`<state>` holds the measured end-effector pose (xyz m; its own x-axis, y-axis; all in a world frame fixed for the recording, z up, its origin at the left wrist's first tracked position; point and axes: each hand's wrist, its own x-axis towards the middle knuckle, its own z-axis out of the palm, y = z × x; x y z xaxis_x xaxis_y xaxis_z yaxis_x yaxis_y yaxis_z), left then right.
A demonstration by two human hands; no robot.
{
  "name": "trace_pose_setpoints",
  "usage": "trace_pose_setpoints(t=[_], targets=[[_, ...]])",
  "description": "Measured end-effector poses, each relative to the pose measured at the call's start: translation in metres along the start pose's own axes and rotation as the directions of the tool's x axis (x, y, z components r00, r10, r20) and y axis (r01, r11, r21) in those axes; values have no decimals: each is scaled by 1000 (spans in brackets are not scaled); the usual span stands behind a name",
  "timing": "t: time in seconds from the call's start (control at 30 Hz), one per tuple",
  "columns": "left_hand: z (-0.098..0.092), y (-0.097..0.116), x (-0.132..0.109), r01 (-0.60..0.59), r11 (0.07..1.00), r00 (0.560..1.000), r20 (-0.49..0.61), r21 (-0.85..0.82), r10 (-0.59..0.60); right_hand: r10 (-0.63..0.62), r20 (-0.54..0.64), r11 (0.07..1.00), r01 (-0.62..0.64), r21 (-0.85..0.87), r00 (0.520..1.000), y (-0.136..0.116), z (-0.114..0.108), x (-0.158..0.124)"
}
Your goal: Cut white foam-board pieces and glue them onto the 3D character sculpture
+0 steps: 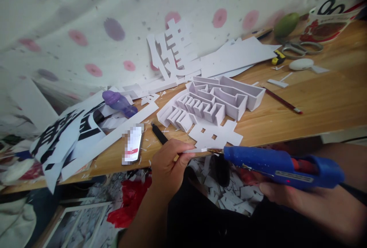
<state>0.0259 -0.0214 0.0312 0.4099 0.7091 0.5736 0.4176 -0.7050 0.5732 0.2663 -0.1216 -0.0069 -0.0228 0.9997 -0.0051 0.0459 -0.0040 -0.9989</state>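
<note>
My left hand (169,162) is closed in a pinch on a thin white strip (202,149) at the table's front edge. In my right hand (298,198) is a blue glue gun (258,164), its nozzle pointing left and meeting the strip's right end, though whether they touch I cannot tell. Just beyond them stands a white raised-wall letter form (212,101), with a flat white cut-out part (213,133) at its near side. A black pen-like tool (159,133) lies close to my left fingers.
A phone (133,146) and a purple bottle-like object (119,103) are on the left. A pencil (283,101), scissors (302,49) and a green fruit (286,25) lie right. White sheets (237,57) line the back. Paper scraps (229,194) fill the space below the edge.
</note>
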Motion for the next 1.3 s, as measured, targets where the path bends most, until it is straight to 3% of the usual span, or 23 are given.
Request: trace_pose_setpoints(t=[0.27, 0.57, 1.0, 1.13, 1.23, 1.3], targets=[[-5, -1, 0, -27, 999, 999, -16, 28, 27, -48, 25, 999, 48, -8, 999, -1, -3, -1], [-13, -3, -3, 3, 997, 999, -48, 71, 0, 11, 23, 1000, -10, -25, 1000, 7, -5, -2], [-18, -2, -6, 77, 996, 990, -117, 39, -72, -18, -64, 999, 15, -46, 998, -5, -3, 3], [-15, -5, -6, 174, 985, 972, -163, 19, -169, 21, -21, 1000, -22, -15, 1000, -5, -1, 4], [-12, -14, 0, 326, 931, 940, -158, 164, -301, 43, -24, 999, -43, -19, 999, -9, -1, 5], [-8, -22, 7, 343, 898, 939, -106, 277, -326, 59, -88, 997, -62, -37, 994, -12, -1, 6]])
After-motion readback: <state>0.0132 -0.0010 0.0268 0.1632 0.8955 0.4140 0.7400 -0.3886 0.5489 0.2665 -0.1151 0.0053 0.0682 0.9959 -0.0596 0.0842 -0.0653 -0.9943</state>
